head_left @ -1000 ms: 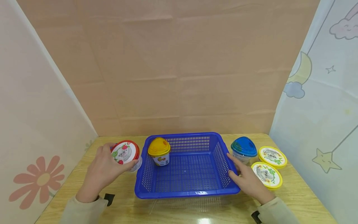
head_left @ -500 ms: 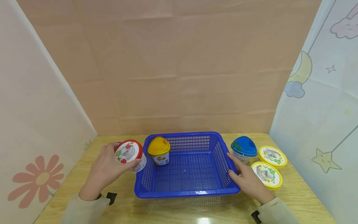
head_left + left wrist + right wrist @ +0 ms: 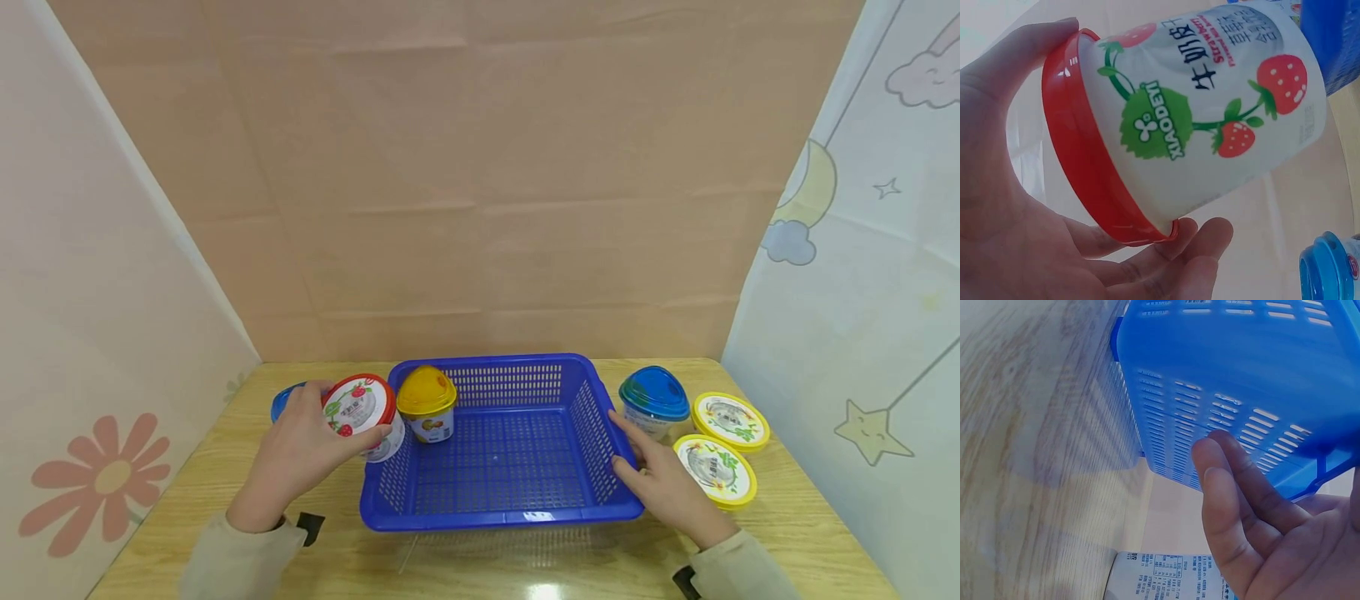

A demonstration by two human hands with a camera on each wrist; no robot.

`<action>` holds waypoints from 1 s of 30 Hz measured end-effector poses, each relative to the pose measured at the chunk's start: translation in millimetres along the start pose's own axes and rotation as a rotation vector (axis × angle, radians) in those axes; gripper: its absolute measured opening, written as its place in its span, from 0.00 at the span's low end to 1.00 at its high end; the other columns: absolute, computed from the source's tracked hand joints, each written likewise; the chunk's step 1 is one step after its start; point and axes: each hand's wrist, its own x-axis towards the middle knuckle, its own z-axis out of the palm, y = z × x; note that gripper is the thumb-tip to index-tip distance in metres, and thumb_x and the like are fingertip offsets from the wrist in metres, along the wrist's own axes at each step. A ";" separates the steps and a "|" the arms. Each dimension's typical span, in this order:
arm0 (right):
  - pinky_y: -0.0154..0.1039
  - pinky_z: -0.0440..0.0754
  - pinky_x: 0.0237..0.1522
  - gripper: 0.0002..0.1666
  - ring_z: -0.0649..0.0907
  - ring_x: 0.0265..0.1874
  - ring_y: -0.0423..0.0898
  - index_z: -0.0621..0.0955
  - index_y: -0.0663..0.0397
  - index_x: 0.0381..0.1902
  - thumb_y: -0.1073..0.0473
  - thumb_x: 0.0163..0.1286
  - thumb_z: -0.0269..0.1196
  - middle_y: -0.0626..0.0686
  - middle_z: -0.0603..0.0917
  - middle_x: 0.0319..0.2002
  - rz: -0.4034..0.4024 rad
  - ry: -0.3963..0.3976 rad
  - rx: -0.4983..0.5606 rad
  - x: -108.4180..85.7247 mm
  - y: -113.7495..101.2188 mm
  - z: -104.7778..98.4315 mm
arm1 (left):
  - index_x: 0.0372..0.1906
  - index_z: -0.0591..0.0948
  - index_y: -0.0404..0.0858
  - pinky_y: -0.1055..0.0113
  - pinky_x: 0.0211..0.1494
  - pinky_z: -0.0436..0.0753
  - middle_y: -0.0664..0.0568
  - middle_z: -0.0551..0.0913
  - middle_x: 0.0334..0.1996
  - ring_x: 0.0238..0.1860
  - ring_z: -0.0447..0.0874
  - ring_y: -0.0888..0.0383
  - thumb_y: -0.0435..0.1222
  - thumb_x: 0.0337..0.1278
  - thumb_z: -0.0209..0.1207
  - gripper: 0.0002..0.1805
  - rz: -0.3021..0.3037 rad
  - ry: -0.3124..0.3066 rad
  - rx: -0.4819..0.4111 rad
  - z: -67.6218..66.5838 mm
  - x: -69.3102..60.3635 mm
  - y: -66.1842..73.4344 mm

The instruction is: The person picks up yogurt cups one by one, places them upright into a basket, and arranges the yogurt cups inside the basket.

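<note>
While a blue cup [image 3: 281,402] sits on the desk [image 3: 341,550] at far left, part hidden behind the left hand [image 3: 300,446], that hand's fingers grip the red cup [image 3: 358,406] round its lid rim, thumb on the near side. Red cup lies just right of the palm, looks raised off the desk, at the basket's left rim. Key relation, as judged: cup base vs that rim. Long axis tilted, lid toward the palm, base pointing down and right, basketward; base overlaps the rim in head view, touching or not can't tell. Left hand is the near one. Red cup's look: white tapered body, strawberries, green leaf badge, dark print, red lid edge, white printed top.

Basket [image 3: 502,522]: blue, slotted walls, yellow cup [image 3: 427,403] upright in its back left corner. Right hand [image 3: 663,483] holds the basket's right rim, some fingers bent against the outer wall. Right of it: second blue cup [image 3: 655,400], front yellow-rim cup [image 3: 716,469], back yellow-rim cup [image 3: 731,420].
</note>
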 end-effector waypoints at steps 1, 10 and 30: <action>0.44 0.87 0.42 0.37 0.86 0.48 0.54 0.60 0.51 0.78 0.58 0.74 0.57 0.69 0.80 0.57 0.000 0.000 0.002 0.1 0.0 0.0 | 0.66 0.65 0.31 0.65 0.32 0.74 0.40 0.73 0.53 0.43 0.76 0.49 0.77 0.35 0.63 0.63 0.002 0.000 -0.003 0.1 0.2 0.6; 0.43 0.87 0.41 0.37 0.87 0.47 0.53 0.60 0.51 0.78 0.59 0.74 0.57 0.69 0.81 0.56 0.001 -0.008 0.022 -1.8 -0.7 -0.3 | 0.66 0.65 0.31 0.65 0.32 0.75 0.38 0.73 0.53 0.44 0.75 0.48 0.75 0.37 0.64 0.62 0.037 0.003 -0.001 5.0 3.1 5.6; 0.42 0.87 0.41 0.37 0.87 0.46 0.53 0.60 0.50 0.78 0.58 0.74 0.57 0.69 0.81 0.56 -0.004 0.003 0.003 -0.8 -0.3 0.4 | 0.66 0.66 0.34 0.65 0.31 0.76 0.42 0.74 0.52 0.43 0.77 0.51 0.78 0.34 0.62 0.62 0.034 -0.026 -0.001 10.0 4.8 17.4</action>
